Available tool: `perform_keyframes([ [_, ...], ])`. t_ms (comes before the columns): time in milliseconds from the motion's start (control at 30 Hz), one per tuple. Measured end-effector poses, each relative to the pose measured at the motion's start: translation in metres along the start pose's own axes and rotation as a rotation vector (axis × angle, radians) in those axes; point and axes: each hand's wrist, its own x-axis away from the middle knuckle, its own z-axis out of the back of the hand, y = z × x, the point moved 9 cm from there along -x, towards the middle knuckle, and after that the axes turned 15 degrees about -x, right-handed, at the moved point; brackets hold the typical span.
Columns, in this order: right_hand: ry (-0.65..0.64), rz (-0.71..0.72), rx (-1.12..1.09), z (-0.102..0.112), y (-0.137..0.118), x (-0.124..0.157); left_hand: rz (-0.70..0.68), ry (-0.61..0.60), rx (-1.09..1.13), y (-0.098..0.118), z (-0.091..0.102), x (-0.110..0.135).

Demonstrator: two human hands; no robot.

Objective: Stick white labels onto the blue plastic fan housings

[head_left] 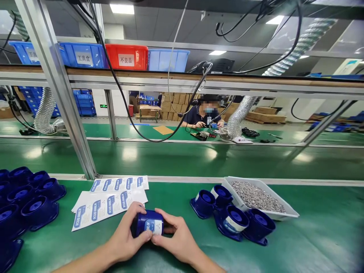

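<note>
Between my two hands is a dark blue plastic housing (141,223) with a blue and white label (154,226) on its side. My left hand (126,237) wraps round its left side, thumb at the label's lower edge. From the right, my right hand (180,237) grips it, thumb also low on the label and fingers partly hidden behind. Beyond my left hand lie sheets of printed labels (109,206). Several similar blue housings (235,220) stand to the right, some with labels on their sides.
More blue housings (36,210) crowd the left of the green bench (170,261). A white tray (290,213) of small metal parts stands at the right. A metal post (61,87) rises at the left, and a black cable (133,127) hangs ahead. Across the bench sits a person (196,115).
</note>
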Motion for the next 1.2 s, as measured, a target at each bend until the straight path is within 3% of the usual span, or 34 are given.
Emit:
perform_keyframes([
  [133,-0.013,0.030,0.000,-0.006,-0.003,0.000,0.040,0.001,0.102,0.005,0.005,-0.007],
  [400,0.025,0.136,0.055,-0.013,-0.008,0.003,0.084,0.077,-0.079,0.016,0.012,-0.012],
  [500,0.033,0.152,0.086,-0.014,-0.010,0.002,0.130,0.118,-0.077,0.009,0.015,-0.011],
  [700,0.111,0.087,-0.015,-0.002,-0.007,-0.004,0.071,-0.002,0.237,-0.009,0.000,-0.002],
  [800,0.128,0.093,-0.076,0.004,-0.008,-0.004,0.101,0.040,0.381,-0.012,-0.001,-0.002],
  [900,0.065,0.084,-0.034,0.002,-0.013,-0.004,0.178,0.066,0.555,-0.015,-0.002,-0.006],
  [1033,-0.040,0.185,0.233,-0.005,-0.028,-0.001,0.308,-0.001,0.740,-0.022,-0.009,-0.008],
  [1200,-0.047,0.354,0.232,-0.005,-0.034,0.004,0.357,-0.039,0.858,-0.020,-0.014,-0.007],
])
